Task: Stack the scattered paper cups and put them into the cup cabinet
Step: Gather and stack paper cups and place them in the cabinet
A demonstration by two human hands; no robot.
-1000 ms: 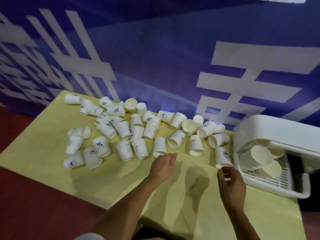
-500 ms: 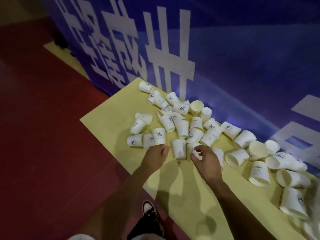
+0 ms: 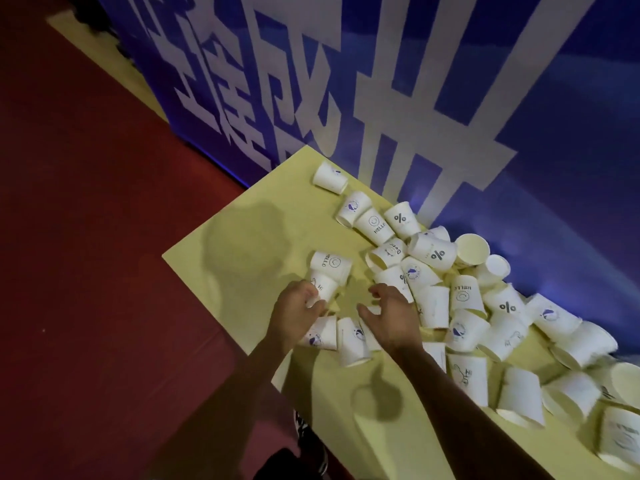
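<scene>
Head view: looks down on a table corner, with wide-angle bend at the edges.
paper cups [image 3: 433, 252]: white, tapered, with thin rolled rims and dark-blue prints (%, HELLO with a smile, a round logo). Dozens lie tipped and jumbled on the table along the banner, and one turns its cream inside to the camera.
left hand [image 3: 296, 315]: fingers curl round the mouth end of the cup marked Hi [image 3: 325, 288], which lies on its side touching a HELLO cup [image 3: 330, 264].
right hand [image 3: 393, 322]: palm down over the near cups, fingers and thumb loosely spread, nothing seen pinched.
table [image 3: 249, 244]: flat, matte, pale yellow, square-cornered.
banner [image 3: 519, 98]: smooth blue sheet with large white characters.
floor [image 3: 86, 237]: dull red.
hidden: the right palm covers some cups. Cups at right are blurred and cut by the frame. A black-and-white shoe [image 3: 308, 441] shows only partly below the table edge.
</scene>
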